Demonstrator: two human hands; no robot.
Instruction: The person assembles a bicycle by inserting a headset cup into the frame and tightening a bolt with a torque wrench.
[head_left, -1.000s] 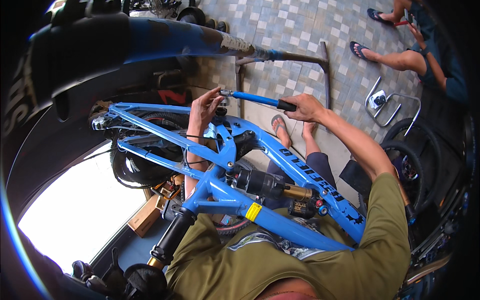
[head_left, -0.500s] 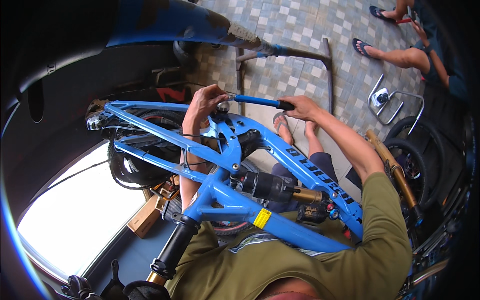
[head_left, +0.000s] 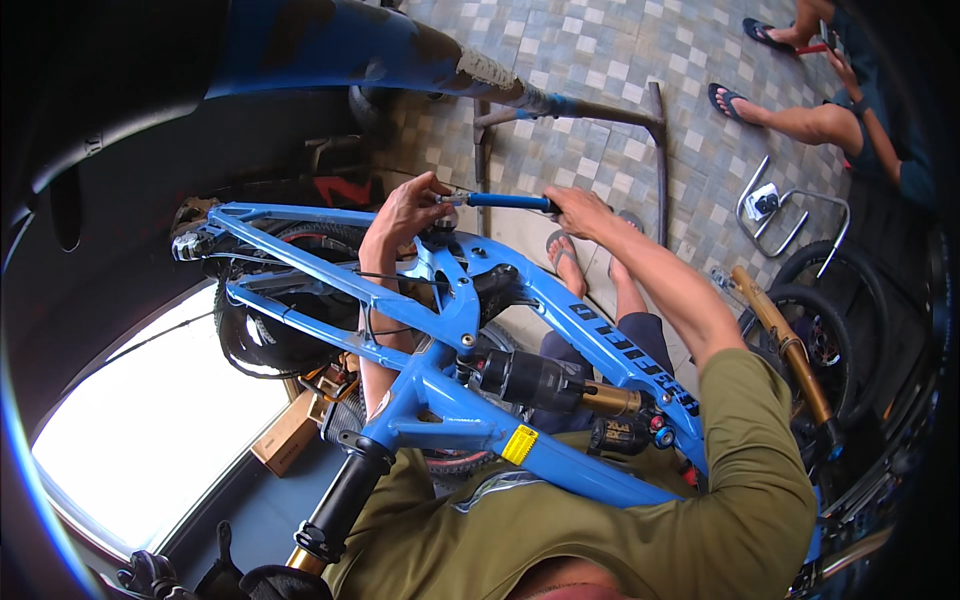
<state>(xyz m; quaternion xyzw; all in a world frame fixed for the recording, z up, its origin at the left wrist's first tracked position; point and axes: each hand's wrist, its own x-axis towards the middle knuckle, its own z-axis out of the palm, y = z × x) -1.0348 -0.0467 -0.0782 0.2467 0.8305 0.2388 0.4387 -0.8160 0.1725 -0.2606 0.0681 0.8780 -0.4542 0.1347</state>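
gripping a blue-handled wrench (head_left: 505,201), the right hand (head_left: 580,210) is closed around the handle end at about 12 o'clock of the view. the left hand (head_left: 405,210) sits at the other end of the same tool, at 11 o'clock, with fingers curled over the tool head where it meets the top of the blue bicycle frame (head_left: 450,330); whether it grips the tool or only steadies it, i cannot tell. the wrench lies nearly level between the two hands, just above the frame.

the frame runs across the middle of the view, from a rear end at 9 o'clock to a long tube going down to 5 o'clock. a black shock absorber (head_left: 545,385) with a gold-coloured end sits inside the frame, near the centre. a yellow sticker (head_left: 520,443) is on the lower tube at 6 o'clock.

on the tiled floor (head_left: 600,60) at 2 o'clock sit another person's legs (head_left: 800,120) with sandals. a gold fork leg (head_left: 780,340) and a black wheel (head_left: 830,320) lean at 3 o'clock.
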